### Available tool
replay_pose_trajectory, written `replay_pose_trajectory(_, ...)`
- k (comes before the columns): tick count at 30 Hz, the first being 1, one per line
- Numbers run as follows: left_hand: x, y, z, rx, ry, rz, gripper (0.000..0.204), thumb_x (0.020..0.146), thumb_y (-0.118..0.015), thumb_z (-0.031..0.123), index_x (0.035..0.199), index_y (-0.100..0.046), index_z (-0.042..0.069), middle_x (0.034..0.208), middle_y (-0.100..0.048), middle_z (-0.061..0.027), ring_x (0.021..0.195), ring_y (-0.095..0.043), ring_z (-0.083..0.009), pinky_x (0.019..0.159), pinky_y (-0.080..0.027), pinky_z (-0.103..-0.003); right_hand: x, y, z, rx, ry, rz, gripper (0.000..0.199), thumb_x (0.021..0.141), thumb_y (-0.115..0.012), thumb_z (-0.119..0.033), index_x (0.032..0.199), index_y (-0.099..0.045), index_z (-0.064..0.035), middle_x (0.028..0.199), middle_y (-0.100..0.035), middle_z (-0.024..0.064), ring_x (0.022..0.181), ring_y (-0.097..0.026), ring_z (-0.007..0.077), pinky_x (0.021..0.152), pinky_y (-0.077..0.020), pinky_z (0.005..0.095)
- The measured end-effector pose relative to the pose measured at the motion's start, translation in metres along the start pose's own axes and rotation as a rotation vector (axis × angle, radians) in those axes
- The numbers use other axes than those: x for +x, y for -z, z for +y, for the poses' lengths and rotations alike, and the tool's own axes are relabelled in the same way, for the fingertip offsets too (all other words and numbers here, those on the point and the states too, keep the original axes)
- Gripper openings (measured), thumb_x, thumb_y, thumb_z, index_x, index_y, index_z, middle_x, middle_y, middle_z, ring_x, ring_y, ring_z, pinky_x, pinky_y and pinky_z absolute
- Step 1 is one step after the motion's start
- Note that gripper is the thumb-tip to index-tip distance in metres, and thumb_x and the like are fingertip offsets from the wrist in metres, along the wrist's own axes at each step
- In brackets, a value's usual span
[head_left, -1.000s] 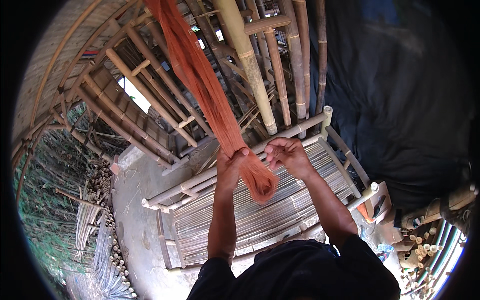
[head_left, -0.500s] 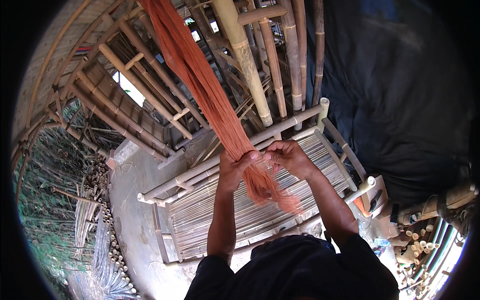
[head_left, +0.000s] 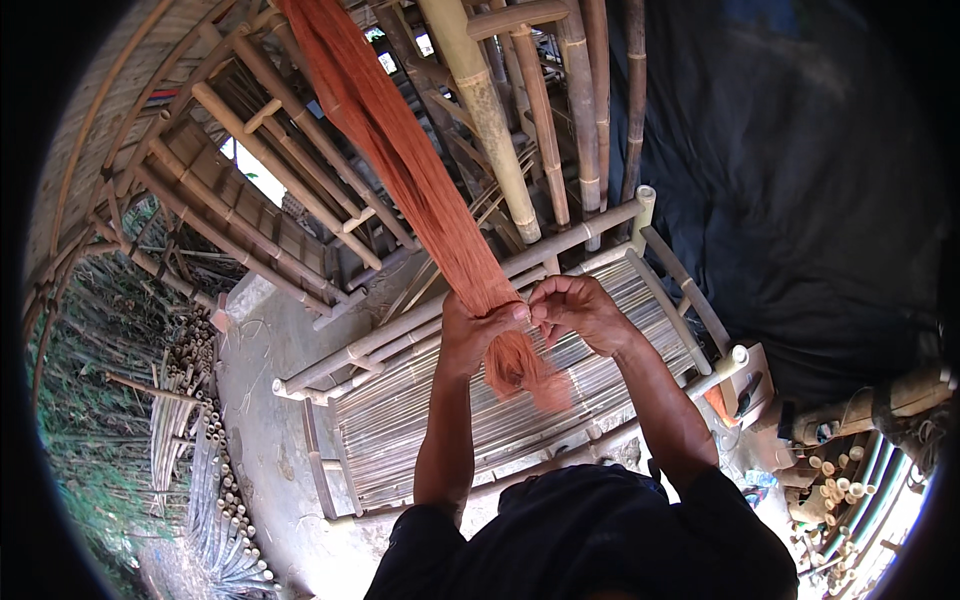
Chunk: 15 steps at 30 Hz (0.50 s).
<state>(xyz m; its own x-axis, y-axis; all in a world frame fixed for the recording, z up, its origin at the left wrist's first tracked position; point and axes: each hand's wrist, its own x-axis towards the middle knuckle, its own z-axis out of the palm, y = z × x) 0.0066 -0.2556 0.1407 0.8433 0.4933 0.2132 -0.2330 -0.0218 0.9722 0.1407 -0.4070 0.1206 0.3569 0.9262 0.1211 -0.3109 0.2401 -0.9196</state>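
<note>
L hand has the orange-red yarn hank gripped near its lower end, thumb laid across the strands! R hand is right up beside that thumb, fingers curled, thumb and index tips pinched tog. at the hank's edge; can't tell if there's a thread btwn them. Hank runs taut from top L of view down to the L fist, w/ a loose, slightly blurred tail hanging below, over the slatted bamboo bench. Upright bamboo poles stand behind the bench, dark cloth drapes on the R, concrete floor shows on the L, and cut bamboo is stacked approx. lower L, beside greenery.
</note>
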Motion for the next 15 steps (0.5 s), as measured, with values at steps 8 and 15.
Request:
replay_pose_trajectory(8, -0.003, -0.013, -0.009, 0.001, 0.018, -0.029, 0.026, 0.080, -0.081, 0.008, 0.098, -0.064, 0.001, 0.087, -0.069, -0.0071, 0.079, -0.066, -0.0146, 0.073, -0.054, -0.029, -0.011, 0.017, 0.003, -0.020, 0.030, 0.051, 0.018, 0.089, -0.068, 0.000, 0.106, -0.065, 0.0005, 0.091, -0.072, 0.0104, 0.082, -0.071, 0.0161, 0.066, -0.0616, 0.0280)
replay_pose_trajectory(15, -0.005, -0.020, -0.016, -0.003, -0.006, -0.008, 0.024, 0.085, -0.078, 0.012, 0.099, -0.063, 0.001, 0.089, -0.068, -0.0055, 0.083, -0.065, -0.0139, 0.075, -0.052, -0.029, -0.015, 0.026, 0.004, -0.039, 0.058, 0.138, 0.015, 0.090, -0.069, -0.005, 0.104, -0.066, -0.0011, 0.089, -0.072, 0.0088, 0.079, -0.071, 0.0157, 0.065, -0.0609, 0.0276)
